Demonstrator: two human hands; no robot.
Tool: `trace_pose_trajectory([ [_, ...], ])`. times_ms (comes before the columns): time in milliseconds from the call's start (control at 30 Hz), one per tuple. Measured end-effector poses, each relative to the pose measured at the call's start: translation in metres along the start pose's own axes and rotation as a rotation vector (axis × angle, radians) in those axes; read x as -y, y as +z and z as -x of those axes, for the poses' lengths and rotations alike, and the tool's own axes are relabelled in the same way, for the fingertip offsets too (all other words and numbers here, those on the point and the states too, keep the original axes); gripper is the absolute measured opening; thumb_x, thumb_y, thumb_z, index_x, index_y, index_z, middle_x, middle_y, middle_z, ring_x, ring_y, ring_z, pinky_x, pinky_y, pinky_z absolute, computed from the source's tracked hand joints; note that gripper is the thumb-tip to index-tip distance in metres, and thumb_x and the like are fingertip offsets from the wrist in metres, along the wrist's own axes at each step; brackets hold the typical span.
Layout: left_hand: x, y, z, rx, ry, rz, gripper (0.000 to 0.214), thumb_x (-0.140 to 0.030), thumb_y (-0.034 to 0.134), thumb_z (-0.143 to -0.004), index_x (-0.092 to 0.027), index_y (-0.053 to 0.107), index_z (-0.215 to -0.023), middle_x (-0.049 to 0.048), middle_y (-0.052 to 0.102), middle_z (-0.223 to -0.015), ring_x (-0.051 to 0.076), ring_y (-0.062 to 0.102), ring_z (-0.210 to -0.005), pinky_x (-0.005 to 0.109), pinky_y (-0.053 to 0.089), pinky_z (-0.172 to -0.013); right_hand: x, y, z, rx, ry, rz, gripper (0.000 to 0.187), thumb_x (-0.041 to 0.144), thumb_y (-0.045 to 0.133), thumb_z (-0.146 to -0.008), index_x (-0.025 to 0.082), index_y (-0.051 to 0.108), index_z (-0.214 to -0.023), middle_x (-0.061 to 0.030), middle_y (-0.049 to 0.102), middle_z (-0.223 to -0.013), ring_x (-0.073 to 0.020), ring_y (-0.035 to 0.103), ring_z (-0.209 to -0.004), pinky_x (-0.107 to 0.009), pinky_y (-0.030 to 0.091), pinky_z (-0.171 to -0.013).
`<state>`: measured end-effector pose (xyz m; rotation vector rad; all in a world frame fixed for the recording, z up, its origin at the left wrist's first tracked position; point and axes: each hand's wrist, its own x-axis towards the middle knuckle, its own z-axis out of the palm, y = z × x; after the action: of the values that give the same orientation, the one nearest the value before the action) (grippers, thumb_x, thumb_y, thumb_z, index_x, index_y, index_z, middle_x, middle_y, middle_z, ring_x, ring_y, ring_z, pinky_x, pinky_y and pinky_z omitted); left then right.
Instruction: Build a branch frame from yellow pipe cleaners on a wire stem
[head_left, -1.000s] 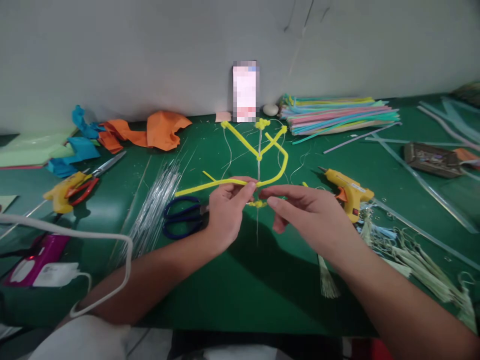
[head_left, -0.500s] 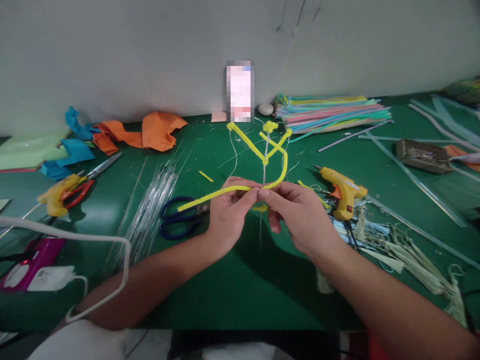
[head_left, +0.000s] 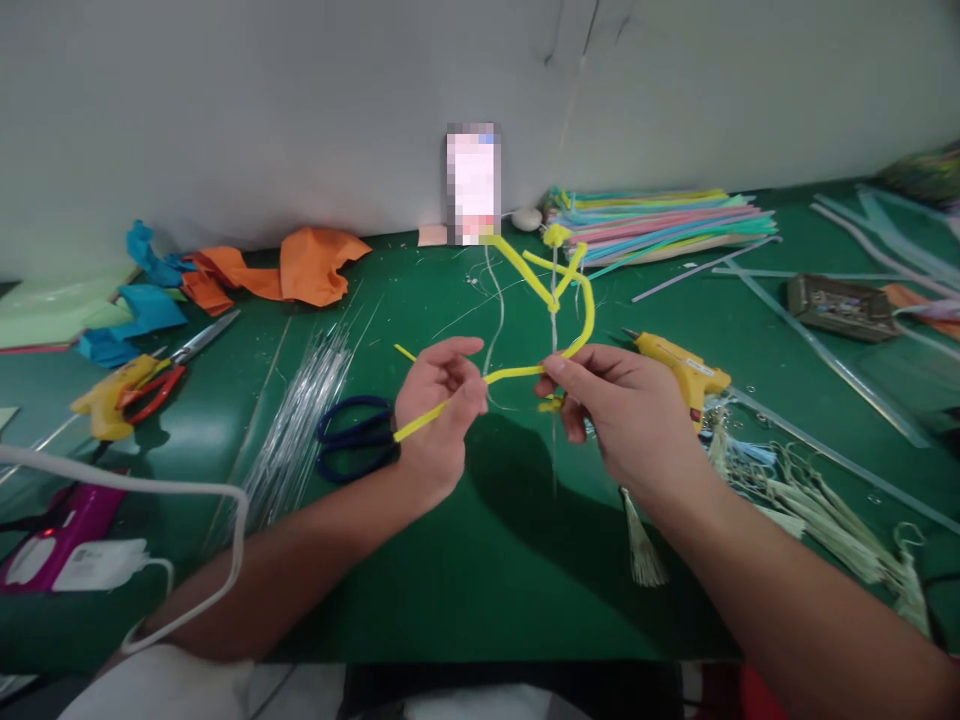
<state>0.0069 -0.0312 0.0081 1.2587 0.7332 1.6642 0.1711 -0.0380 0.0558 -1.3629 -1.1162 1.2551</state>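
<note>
A long yellow pipe cleaner [head_left: 517, 373] runs between my hands, curving up on the right beside a wire stem. My left hand [head_left: 442, 415] pinches its left part between thumb and fingers, with the free end sticking out past the palm. My right hand [head_left: 619, 400] pinches the same pipe cleaner against the thin wire stem [head_left: 554, 335]. That stem rises into a Y-shaped yellow piece [head_left: 553, 304] with a small yellow knot [head_left: 556, 236] at its top. A loose silvery wire [head_left: 498, 300] hangs from the left branch toward my left hand.
Dark blue scissors [head_left: 356, 438] and a bundle of clear strands [head_left: 296, 425] lie left. Yellow glue guns are on both sides, the right one [head_left: 682, 370] near my right hand. Tassels [head_left: 832, 510] lie right; pipe cleaners [head_left: 667, 225] and a propped phone [head_left: 473, 185] stand behind.
My hands have moved apart, the left one leftward along the pipe cleaner and the right one rightward. The yellow wire piece has shifted right with my right hand.
</note>
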Motion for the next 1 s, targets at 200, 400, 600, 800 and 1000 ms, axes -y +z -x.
trace_pose_trajectory([
  [200,-0.002,-0.004,-0.015,-0.035,0.085,0.036,0.014,-0.028,0.070,-0.087,-0.022,0.073,-0.098,-0.0015,0.070,-0.070,0.007,0.058,-0.048,0.019,0.049,-0.046,-0.002,-0.005,-0.011,-0.069,-0.016,-0.019,0.025,0.033,0.069,-0.084,0.018,0.061,-0.065,0.0000,0.068,-0.066,-0.0036,0.042,-0.032,-0.022,0.029,-0.034],
  [400,-0.007,-0.006,-0.022,-0.010,0.159,-0.059,0.008,-0.027,0.068,-0.088,-0.023,0.075,-0.088,0.0023,0.070,-0.092,0.007,0.060,-0.058,0.021,0.049,-0.050,-0.009,-0.005,-0.014,-0.037,-0.004,-0.014,0.027,0.038,0.071,-0.083,0.020,0.061,-0.066,-0.0014,0.070,-0.070,-0.0048,0.042,-0.036,-0.024,0.031,-0.036],
  [600,0.001,-0.010,-0.018,0.049,0.375,-0.234,0.017,-0.021,0.058,-0.093,-0.024,0.072,-0.101,0.0040,0.071,-0.101,0.011,0.066,-0.069,0.025,0.053,-0.058,-0.009,-0.004,-0.014,-0.021,-0.003,-0.058,0.027,0.039,0.071,-0.082,0.020,0.061,-0.067,-0.0021,0.070,-0.071,-0.0046,0.039,-0.036,-0.025,0.028,-0.036],
  [800,0.007,-0.020,-0.013,0.129,0.519,-0.492,0.022,-0.025,0.069,-0.087,-0.027,0.070,-0.109,0.0041,0.073,-0.106,0.019,0.070,-0.096,0.033,0.062,-0.076,-0.006,-0.005,-0.013,-0.041,0.012,-0.104,0.027,0.038,0.072,-0.081,0.019,0.061,-0.065,-0.0005,0.067,-0.067,-0.0040,0.038,-0.035,-0.026,0.024,-0.036],
  [1000,-0.001,-0.017,-0.007,0.279,0.431,-0.331,0.028,-0.034,0.061,-0.093,-0.029,0.067,-0.120,0.0064,0.074,-0.111,0.021,0.073,-0.097,0.034,0.063,-0.073,-0.009,-0.004,-0.012,0.006,-0.009,-0.091,0.026,0.041,0.072,-0.082,0.020,0.063,-0.067,-0.0015,0.068,-0.069,-0.0058,0.039,-0.038,-0.027,0.025,-0.038],
])
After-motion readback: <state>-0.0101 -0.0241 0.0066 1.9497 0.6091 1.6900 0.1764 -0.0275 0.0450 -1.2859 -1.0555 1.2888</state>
